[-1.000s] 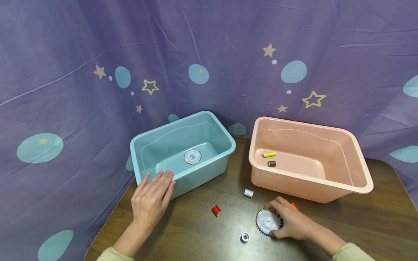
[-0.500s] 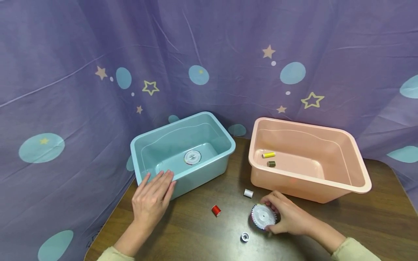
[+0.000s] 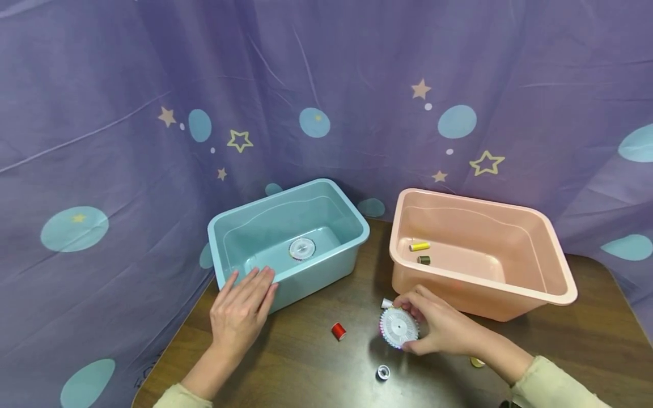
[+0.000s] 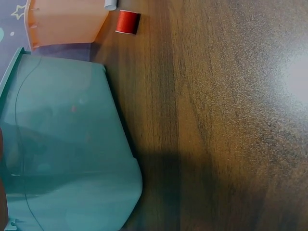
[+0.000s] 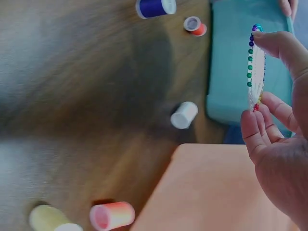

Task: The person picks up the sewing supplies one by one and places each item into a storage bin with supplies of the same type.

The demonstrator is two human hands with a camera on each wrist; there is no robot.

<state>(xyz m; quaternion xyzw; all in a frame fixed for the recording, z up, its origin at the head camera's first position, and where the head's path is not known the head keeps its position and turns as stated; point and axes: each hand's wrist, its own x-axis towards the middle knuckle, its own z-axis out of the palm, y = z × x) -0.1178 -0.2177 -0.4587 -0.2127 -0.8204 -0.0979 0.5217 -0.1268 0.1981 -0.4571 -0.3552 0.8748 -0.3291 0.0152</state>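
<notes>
My right hand (image 3: 439, 323) pinches a round wheel of bead-headed pins (image 3: 398, 328) by its edge, thumb on one side and fingers on the other. In the right wrist view the pin wheel (image 5: 256, 72) shows edge-on, raised above the table. My left hand (image 3: 238, 314) rests with extended fingers on the near rim of the blue bin (image 3: 318, 281). Another pin wheel (image 3: 302, 249) lies on that bin's floor. Just behind the held wheel is a white thread spool (image 3: 386, 304), partly covered in the head view.
The pink bin (image 3: 474, 296) holds a yellow spool (image 3: 420, 247) and an olive one (image 3: 424, 260). On the table are a red spool (image 3: 339, 331), a dark blue spool (image 5: 155, 7), an orange spool (image 5: 113, 215) and a pale yellow spool (image 5: 48, 219). A curtain (image 3: 357, 68) hangs behind.
My right hand has lifted the pin wheel off the table and carried it left and away from me, toward the white spool. The left hand stays on the blue bin's rim.
</notes>
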